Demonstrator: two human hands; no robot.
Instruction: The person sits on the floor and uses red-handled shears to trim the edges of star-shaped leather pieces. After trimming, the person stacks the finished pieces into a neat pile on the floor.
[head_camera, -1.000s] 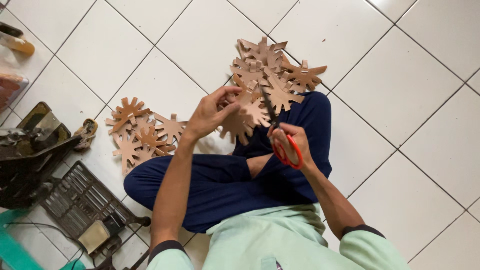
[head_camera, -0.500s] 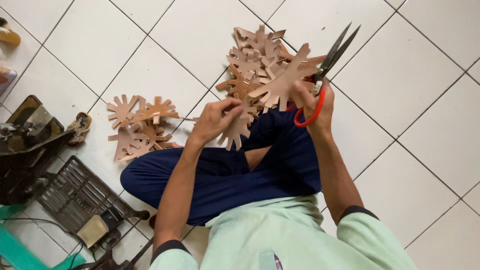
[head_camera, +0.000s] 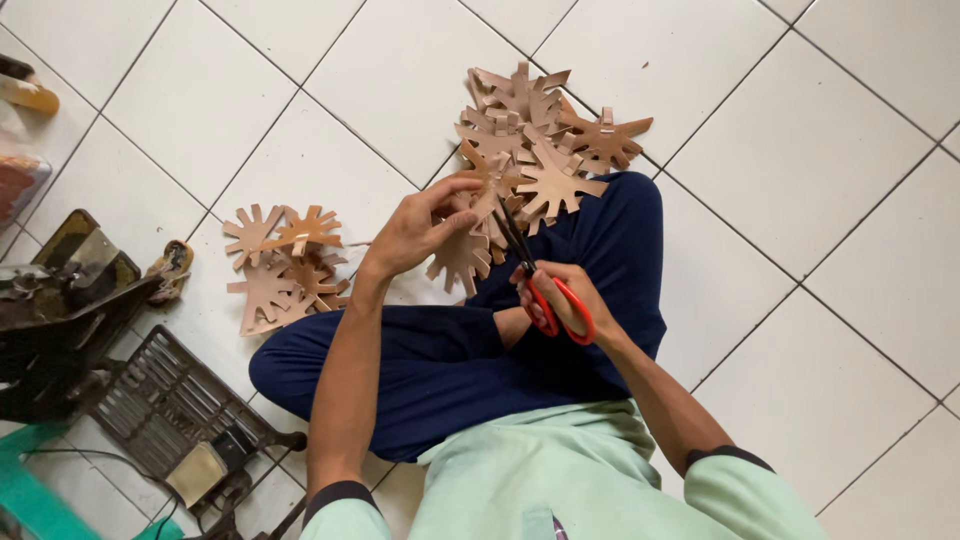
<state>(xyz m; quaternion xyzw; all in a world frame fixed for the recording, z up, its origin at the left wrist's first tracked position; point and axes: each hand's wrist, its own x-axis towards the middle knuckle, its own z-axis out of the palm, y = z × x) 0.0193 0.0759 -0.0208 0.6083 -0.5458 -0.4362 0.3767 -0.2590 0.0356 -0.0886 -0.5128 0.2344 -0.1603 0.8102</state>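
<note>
The left hand pinches a tan cutout above the knee; the right hand grips red-handled scissors at it, apparently mid-trim. Cutout piles flank the knee.

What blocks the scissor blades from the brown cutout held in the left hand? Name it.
Nothing visible does. The scissors in the right hand point straight up to the brown cutout pinched by the left hand, blade tips already meeting it.

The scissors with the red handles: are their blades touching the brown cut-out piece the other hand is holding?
Touching. In the head view the scissors in the right hand have their blade tips on the edge of the brown cut-out piece that the left hand pinches.
</note>
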